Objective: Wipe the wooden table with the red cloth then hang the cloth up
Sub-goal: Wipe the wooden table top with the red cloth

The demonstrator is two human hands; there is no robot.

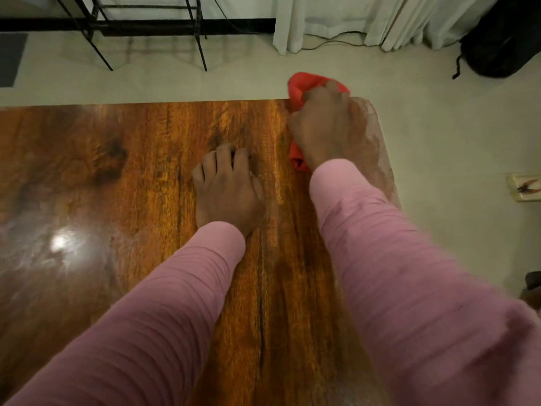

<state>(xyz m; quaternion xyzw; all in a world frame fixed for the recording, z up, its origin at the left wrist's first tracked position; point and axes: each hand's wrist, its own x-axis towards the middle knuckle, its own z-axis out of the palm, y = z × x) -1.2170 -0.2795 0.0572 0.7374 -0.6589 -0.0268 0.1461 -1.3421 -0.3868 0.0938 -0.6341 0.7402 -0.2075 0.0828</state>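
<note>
The glossy wooden table [140, 177] fills the lower left and middle of the head view. My right hand [325, 130] presses the bunched red cloth [304, 83] down at the table's far right corner; cloth shows beyond my fingers and under my wrist. My left hand [228, 189] rests on the tabletop near the middle, fingers slightly apart and curled, holding nothing. Both arms wear pink sleeves.
A black metal frame stand [146, 24] stands on the pale floor beyond the table. White curtains [351, 19] hang at the back right with a cable on the floor. A dark bag [503, 39] sits at the far right, and a small tray [524, 187] lies on the floor.
</note>
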